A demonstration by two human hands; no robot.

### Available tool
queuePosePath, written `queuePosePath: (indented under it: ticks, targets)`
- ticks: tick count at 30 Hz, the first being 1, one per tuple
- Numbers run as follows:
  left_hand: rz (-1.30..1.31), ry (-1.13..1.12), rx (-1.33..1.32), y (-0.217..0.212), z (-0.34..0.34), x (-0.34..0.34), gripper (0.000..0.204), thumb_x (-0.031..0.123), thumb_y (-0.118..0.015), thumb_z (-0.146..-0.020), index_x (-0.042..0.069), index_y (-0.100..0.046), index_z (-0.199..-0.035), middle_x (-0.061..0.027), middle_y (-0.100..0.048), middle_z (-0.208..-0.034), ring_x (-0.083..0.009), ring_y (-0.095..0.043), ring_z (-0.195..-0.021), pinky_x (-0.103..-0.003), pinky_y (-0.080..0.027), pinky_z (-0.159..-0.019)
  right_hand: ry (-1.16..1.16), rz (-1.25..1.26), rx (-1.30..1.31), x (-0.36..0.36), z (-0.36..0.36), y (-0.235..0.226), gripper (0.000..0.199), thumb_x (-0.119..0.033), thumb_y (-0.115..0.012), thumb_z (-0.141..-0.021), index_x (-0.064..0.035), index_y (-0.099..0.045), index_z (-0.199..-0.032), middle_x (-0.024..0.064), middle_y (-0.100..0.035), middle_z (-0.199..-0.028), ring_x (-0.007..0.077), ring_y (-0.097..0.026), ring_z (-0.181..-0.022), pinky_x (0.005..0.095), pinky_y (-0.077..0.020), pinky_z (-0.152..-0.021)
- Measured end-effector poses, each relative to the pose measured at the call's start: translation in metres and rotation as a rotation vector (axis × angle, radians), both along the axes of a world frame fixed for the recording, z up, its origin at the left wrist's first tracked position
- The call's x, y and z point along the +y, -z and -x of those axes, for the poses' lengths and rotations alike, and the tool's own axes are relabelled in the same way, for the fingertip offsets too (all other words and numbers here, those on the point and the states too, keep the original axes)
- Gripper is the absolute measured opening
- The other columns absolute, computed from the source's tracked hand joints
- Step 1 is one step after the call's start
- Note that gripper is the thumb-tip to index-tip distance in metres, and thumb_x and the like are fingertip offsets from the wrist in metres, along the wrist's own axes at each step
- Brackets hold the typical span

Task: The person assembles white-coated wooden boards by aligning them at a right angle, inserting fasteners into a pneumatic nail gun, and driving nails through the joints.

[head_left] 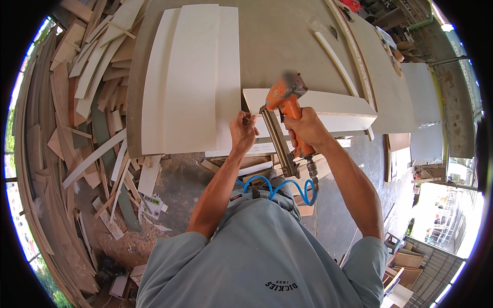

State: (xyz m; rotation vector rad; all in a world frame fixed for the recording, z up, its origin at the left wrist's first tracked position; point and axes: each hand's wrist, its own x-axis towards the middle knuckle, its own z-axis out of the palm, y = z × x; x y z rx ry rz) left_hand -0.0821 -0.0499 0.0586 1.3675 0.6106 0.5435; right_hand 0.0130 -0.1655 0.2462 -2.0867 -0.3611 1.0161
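Observation:
My right hand (307, 128) is wrapped round the grip of an orange nail gun (291, 105). The gun's nose and slanted metal magazine (276, 137) stand at the edge of a long white board (339, 104), close to its left end. Closed fingers of my left hand (243, 132) pinch that end of the board, just left of the gun's nose; their tips are partly hidden. From the gun's base a coiled blue air hose (259, 177) runs down in front of my waist. Beneath the top board, a second white face (339, 122) shows along the near side.
Wide white panels (192, 77) lie on the brown worktable (277, 36), left of my hands. Farther right rest a narrow white strip (336, 64) and a long wooden edge piece (354, 46). Scrap boards (102, 66) are heaped along the left, with more offcuts on the floor (177, 179).

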Motion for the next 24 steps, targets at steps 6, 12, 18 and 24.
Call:
queuePosePath:
  ticks: [6,12,18,24]
  targets:
    - [0.017,0.001,-0.024,0.004,0.000,0.000,0.018,0.010,-0.062,-0.098,-0.003,-0.054,-0.087,-0.0092,-0.060,-0.073,-0.0140,-0.060,-0.048,-0.029,-0.045,-0.041,-0.068,0.041,-0.026,0.004,-0.009,0.003,0.018,-0.011,-0.059,-0.086,0.0046,-0.057,-0.078,0.0066,-0.057,-0.058,0.0146,-0.057,-0.043,0.0316,-0.0497,-0.040]
    - [-0.024,0.014,-0.011,0.004,0.000,0.001,0.018,0.011,-0.062,-0.098,-0.003,-0.055,-0.088,-0.0082,-0.059,-0.070,-0.0134,-0.059,-0.048,-0.029,-0.044,-0.041,-0.075,0.055,-0.044,0.005,-0.010,0.003,0.016,-0.009,-0.058,-0.085,0.0058,-0.058,-0.077,0.0068,-0.057,-0.059,0.0148,-0.057,-0.042,0.0310,-0.0488,-0.039]
    - [-0.002,0.031,-0.033,0.008,0.000,0.001,0.018,0.015,-0.062,-0.099,-0.001,-0.057,-0.092,-0.0037,-0.056,-0.064,-0.0110,-0.059,-0.051,-0.027,-0.042,-0.044,-0.031,0.050,-0.061,0.009,0.000,-0.001,0.021,-0.007,-0.059,-0.081,0.0137,-0.060,-0.082,0.0102,-0.057,-0.053,0.0182,-0.059,-0.041,0.0324,-0.0458,-0.038]
    - [-0.002,0.022,-0.043,0.012,-0.001,0.003,0.018,0.013,-0.063,-0.099,-0.001,-0.057,-0.089,-0.0035,-0.054,-0.061,-0.0115,-0.057,-0.048,-0.027,-0.043,-0.043,-0.052,0.044,-0.093,0.010,0.000,0.002,0.022,-0.008,-0.059,-0.082,0.0147,-0.060,-0.083,0.0120,-0.059,-0.057,0.0198,-0.060,-0.042,0.0333,-0.0472,-0.038]
